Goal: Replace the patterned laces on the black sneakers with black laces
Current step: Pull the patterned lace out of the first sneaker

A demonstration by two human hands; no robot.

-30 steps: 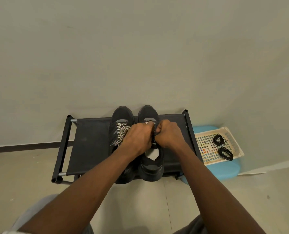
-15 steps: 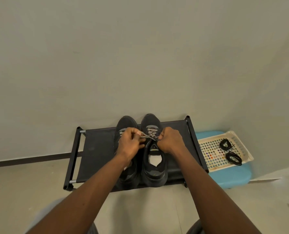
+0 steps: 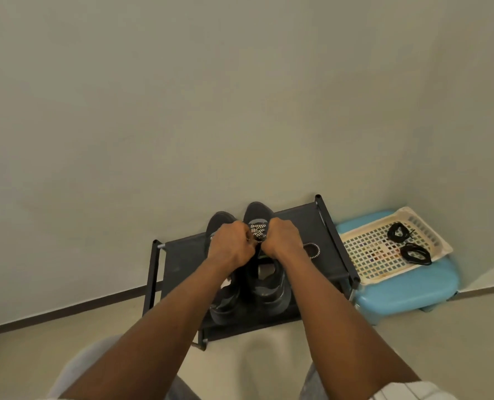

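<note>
We are early on: our left hand (image 3: 230, 248) and right hand (image 3: 280, 241) curl onto the patterned lace (image 3: 257, 230) of the right sneaker (image 3: 269, 284), a few crossings showing between our fingertips and a loose loop (image 3: 312, 250) just right of them. The black laces (image 3: 416, 254) lie untouched in the basket (image 3: 364, 249), well right of our fingers. Knuckles cover the pinch, so we only seem to grip, and the left sneaker (image 3: 221, 219) hides its lacing under our left hand.
</note>
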